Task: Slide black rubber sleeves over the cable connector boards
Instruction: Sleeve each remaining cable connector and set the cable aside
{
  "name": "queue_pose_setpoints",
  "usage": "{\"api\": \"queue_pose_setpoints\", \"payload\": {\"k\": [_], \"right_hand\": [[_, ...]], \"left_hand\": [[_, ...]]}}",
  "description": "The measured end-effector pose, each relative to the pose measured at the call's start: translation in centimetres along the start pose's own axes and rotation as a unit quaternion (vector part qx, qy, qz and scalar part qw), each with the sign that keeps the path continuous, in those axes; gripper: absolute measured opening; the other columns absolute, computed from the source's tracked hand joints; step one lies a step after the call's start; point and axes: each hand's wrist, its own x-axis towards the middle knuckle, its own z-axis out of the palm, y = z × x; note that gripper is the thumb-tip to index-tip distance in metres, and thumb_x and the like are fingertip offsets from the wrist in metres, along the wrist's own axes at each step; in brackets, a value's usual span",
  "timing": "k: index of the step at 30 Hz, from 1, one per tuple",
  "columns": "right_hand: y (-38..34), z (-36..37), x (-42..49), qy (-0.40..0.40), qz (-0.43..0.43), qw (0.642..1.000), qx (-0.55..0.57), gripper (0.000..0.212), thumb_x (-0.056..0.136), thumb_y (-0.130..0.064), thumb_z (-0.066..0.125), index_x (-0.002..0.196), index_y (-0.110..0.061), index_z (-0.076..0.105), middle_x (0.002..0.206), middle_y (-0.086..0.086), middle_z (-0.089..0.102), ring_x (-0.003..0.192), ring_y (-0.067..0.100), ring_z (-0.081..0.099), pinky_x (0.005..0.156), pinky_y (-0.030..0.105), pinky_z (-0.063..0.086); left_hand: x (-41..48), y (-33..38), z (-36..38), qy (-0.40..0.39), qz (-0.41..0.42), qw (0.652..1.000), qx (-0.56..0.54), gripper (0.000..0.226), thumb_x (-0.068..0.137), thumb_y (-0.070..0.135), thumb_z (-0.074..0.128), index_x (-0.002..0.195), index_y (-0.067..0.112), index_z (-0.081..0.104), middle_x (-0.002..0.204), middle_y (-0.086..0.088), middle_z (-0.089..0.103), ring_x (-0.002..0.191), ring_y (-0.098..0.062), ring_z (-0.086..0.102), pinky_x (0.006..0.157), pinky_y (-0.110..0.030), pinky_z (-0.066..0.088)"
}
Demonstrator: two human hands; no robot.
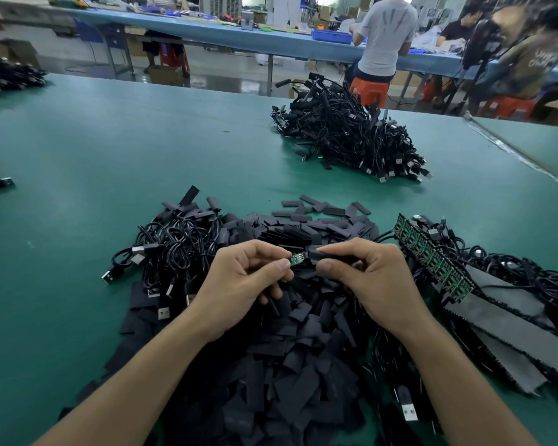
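My left hand pinches a small green connector board between thumb and forefinger. My right hand pinches a black rubber sleeve whose open end sits over the board's right end. Both hands hover above a large heap of loose black sleeves. A row of green boards with cables lies to the right of my right hand.
A tangle of USB cables lies left of my hands. A big pile of sleeved cables sits farther back on the green table. Grey foam strips lie at the right. People work at a blue bench behind.
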Motion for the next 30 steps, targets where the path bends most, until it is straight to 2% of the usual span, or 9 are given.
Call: {"api": "queue_pose_setpoints", "payload": {"k": [8, 13, 18, 21, 24, 30], "right_hand": [[-0.2, -0.4, -0.1, -0.021, -0.011, 0.999, -0.042, 0.02, 0.076, -0.013, 0.082, 0.092, -0.025, 0.078, 0.084, -0.016, 0.073, 0.08, -0.003, 0.068, 0.072, 0.008, 0.048], [-0.5, -0.5, -0.1, -0.028, -0.011, 0.998, -0.057, 0.022, 0.075, -0.014, 0.083, 0.095, -0.021, 0.079, 0.086, -0.012, 0.073, 0.081, -0.002, 0.068, 0.073, 0.008, 0.047], [-0.9, -1.1, -0.1, -0.075, -0.013, 0.991, -0.108, 0.027, 0.075, -0.017, 0.083, 0.102, -0.019, 0.078, 0.084, -0.012, 0.07, 0.079, -0.002, 0.064, 0.071, 0.007, 0.044], [-1.0, -1.4, -0.1, -0.083, -0.005, 0.989, -0.119, 0.026, 0.076, -0.019, 0.083, 0.102, -0.02, 0.079, 0.083, -0.01, 0.071, 0.077, 0.001, 0.064, 0.068, 0.009, 0.045], [-0.9, -1.3, -0.1, -0.082, 0.01, 0.988, -0.13, 0.022, 0.077, -0.021, 0.083, 0.099, -0.022, 0.079, 0.079, -0.011, 0.072, 0.072, -0.003, 0.065, 0.065, 0.009, 0.046], [-0.9, -1.4, 0.0, -0.089, 0.026, 0.991, -0.1, 0.021, 0.075, -0.023, 0.085, 0.095, -0.028, 0.078, 0.079, -0.01, 0.075, 0.071, 0.009, 0.069, 0.068, 0.024, 0.055]], "left_hand": [[0.0, 0.0, 0.0, -0.011, -0.002, 1.0, 0.004, 0.007, 0.087, 0.021, 0.072, 0.091, 0.026, 0.075, 0.081, -0.008, 0.076, 0.056, -0.011, 0.065, 0.048, -0.017, 0.047], [-0.1, 0.0, 0.0, -0.014, -0.004, 1.0, 0.021, 0.013, 0.09, 0.014, 0.071, 0.09, 0.026, 0.076, 0.08, -0.007, 0.076, 0.055, -0.009, 0.064, 0.048, -0.016, 0.046], [-0.1, 0.1, 0.2, -0.017, -0.007, 0.999, 0.04, 0.013, 0.09, 0.011, 0.071, 0.089, 0.023, 0.076, 0.078, -0.006, 0.076, 0.055, -0.008, 0.063, 0.048, -0.015, 0.045], [-0.1, 0.1, 0.3, -0.02, -0.014, 0.999, 0.043, 0.011, 0.091, 0.01, 0.069, 0.092, 0.02, 0.074, 0.08, -0.005, 0.076, 0.055, -0.007, 0.063, 0.048, -0.014, 0.045], [-0.1, 0.1, 0.3, -0.025, -0.016, 0.998, 0.051, 0.012, 0.093, 0.01, 0.067, 0.095, 0.02, 0.073, 0.083, -0.003, 0.077, 0.056, -0.007, 0.064, 0.048, -0.014, 0.044], [-0.1, 0.1, 0.3, -0.021, 0.001, 0.998, 0.063, 0.016, 0.096, 0.008, 0.063, 0.094, 0.021, 0.073, 0.082, -0.001, 0.077, 0.057, -0.01, 0.067, 0.048, -0.016, 0.046]]}}
